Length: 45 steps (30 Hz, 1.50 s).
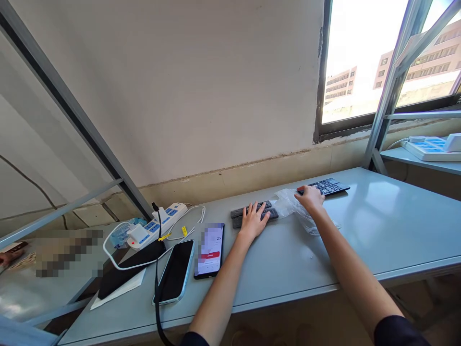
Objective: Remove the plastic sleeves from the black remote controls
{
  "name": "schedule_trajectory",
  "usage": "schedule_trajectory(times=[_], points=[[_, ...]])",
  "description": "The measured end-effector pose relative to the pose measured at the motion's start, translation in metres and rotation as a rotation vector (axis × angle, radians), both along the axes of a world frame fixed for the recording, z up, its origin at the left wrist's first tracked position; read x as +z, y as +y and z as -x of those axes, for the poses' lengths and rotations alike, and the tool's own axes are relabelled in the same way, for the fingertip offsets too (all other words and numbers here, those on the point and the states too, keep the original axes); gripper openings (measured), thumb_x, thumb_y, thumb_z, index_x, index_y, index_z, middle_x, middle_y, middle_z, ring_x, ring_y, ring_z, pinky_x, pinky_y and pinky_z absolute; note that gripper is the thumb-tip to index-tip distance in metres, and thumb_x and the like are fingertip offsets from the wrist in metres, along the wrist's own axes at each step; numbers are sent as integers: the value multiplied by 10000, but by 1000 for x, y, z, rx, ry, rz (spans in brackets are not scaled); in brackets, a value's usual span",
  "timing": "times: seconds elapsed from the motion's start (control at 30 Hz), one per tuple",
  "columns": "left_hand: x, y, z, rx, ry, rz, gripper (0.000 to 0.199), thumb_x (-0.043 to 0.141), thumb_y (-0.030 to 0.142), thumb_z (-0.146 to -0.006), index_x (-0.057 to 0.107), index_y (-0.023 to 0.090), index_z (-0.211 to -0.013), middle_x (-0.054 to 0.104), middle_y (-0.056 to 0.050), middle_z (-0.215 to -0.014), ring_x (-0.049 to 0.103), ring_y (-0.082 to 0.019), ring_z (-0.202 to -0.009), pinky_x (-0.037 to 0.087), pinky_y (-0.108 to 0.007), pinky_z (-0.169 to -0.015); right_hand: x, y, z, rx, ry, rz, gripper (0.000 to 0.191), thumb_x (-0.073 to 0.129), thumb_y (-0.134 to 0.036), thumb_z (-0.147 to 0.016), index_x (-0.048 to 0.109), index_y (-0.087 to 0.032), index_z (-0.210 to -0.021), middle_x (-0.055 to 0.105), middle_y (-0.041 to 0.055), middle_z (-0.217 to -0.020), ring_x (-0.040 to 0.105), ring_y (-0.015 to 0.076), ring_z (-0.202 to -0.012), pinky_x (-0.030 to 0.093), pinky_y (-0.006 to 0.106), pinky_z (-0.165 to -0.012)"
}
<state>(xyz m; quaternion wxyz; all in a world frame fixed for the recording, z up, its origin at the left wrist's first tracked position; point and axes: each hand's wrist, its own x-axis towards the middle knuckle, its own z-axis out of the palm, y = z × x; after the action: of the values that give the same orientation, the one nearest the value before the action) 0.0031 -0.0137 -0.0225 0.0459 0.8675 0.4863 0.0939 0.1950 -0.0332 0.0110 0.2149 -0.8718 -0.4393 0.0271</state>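
My left hand [254,221] lies with its fingers spread on dark grey wrapped bars [237,221], which rest side by side near the back of the desk. Further right, my right hand [310,196] is at the edge of clear crumpled plastic [287,202], its fingers bent together; what they pinch is too small to make out. Just behind that hand sits a black keypad-like panel [333,186] with rows of keys. The plastic stretches between the bars and the panel and runs under my right wrist.
Left of my hands, a lit phone [212,250] and a dark-screened phone [176,271] lie on the desk [281,269]. Behind them are a white power strip [169,218], cables and a black pouch [126,274]. Metal posts stand at both sides. A person's hand [6,258] shows far left.
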Motion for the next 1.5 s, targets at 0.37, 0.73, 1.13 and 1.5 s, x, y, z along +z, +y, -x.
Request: schedule_trajectory(times=[0.37,0.73,1.13,1.5], points=[[5,-3,1,-5,3,-1,482,290,429,-973,369,280,-1425,357,-61,-1501,313,-247,-1386,257,-467,-1133,-12,7,4,32,31,28,265,658,-119,-719,718,-226,-953,658,101,-1010,606,239,-995,450,283,-751],[3,0,2,-19,-22,9,479,306,425,-970,379,274,-1419,363,-67,-1494,302,-247,-1393,248,-475,-1134,9,-6,12,-108,29,-306,368,365,-203,-935,654,-245,-1159,570,95,-1171,596,200,-899,408,263,-697],[-1,4,2,-26,-36,3,446,274,407,-983,412,310,-1396,378,-34,-1490,311,-237,-1389,257,-466,-1131,5,13,21,85,674,-660,498,426,-259,-835,564,-52,-1266,642,137,-1024,588,171,-723,474,258,-614],[-2,6,3,4,-296,-119,761,559,374,-871,156,176,-1486,309,-156,-1508,328,-253,-1379,302,-435,-1106,6,-1,36,548,857,-171,350,598,-191,-794,673,-157,-1135,687,51,-910,607,121,-717,462,172,-576]])
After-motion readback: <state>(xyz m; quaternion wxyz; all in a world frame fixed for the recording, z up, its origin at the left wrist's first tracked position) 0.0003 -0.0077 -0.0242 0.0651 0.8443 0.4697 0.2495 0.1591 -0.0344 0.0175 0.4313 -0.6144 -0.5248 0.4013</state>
